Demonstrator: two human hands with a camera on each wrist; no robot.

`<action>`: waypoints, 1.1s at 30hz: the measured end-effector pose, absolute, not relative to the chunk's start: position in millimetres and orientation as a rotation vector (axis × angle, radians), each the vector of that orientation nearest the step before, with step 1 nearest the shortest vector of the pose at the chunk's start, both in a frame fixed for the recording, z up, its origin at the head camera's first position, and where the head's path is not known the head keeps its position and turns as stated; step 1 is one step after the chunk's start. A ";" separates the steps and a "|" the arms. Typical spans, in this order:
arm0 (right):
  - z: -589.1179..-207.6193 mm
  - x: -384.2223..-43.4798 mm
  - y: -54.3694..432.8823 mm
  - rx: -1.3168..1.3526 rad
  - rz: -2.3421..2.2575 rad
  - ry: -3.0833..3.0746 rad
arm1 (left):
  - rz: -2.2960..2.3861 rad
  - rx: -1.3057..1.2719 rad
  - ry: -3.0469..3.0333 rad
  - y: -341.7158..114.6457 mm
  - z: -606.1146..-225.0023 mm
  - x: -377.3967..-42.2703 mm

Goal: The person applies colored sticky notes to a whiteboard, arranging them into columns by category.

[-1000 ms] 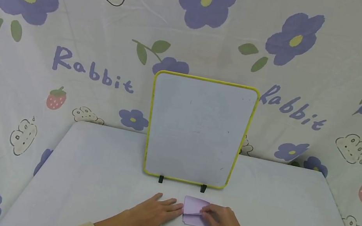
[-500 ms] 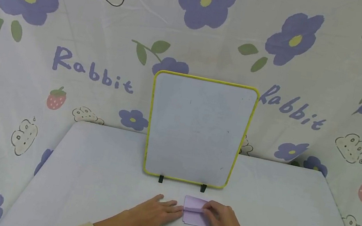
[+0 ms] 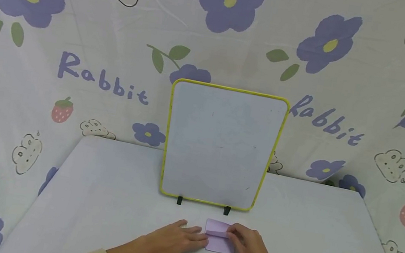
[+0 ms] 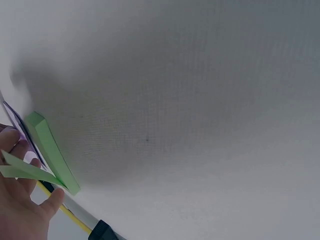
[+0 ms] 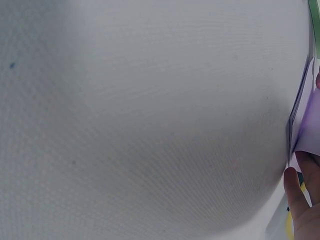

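A small stack of purple sticky notes (image 3: pixel 219 245) lies on the table, its upper sheet (image 3: pixel 216 226) raised in a curl. My right hand (image 3: pixel 251 249) pinches that sheet at its right side between thumb and fingers; in the right wrist view the purple sheet (image 5: pixel 311 127) bends above the fingertips. My left hand (image 3: pixel 175 244) lies with fingers spread, its fingertips touching the stack's left edge. In the left wrist view a green sticky-note pad (image 4: pixel 50 150) with a lifted green strip (image 4: pixel 27 171) sits by the left hand; from the head view it is hidden.
Behind the hands stands a whiteboard (image 3: pixel 221 147) with a yellow frame, on black feet (image 3: pixel 226 211). The white table (image 3: pixel 309 232) reaches back to a printed cloth wall (image 3: pixel 120 42) with flowers and rabbits.
My left hand has slid slightly right, so its fingertips reach the purple stack's edge. The front edge of the pinched sheet has risen and moved back. The right hand has barely moved.
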State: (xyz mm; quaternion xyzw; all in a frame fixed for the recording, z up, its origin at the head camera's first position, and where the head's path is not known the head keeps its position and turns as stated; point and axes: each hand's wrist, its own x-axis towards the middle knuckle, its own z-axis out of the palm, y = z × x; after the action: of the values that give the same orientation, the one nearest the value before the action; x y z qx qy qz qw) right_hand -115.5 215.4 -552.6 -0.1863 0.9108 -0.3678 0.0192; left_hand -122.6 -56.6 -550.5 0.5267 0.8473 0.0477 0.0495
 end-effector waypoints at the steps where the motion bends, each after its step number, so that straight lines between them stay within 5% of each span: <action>1: -552.9 -115.5 215.4 -0.573 -1.137 2.823 | 0.130 1.595 2.584 -56.0 -549.9 -122.4; 33: -534.3 -133.0 219.0 -0.544 -1.284 2.972 | 0.055 1.572 2.605 -49.7 -545.5 -127.1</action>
State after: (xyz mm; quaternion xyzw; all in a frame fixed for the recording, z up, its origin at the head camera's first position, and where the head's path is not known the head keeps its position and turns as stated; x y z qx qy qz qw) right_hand -133.0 219.0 -534.3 -0.1654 0.9030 -0.3902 -0.0704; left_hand -127.1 -49.7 -545.5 0.5161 0.8549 0.0180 0.0492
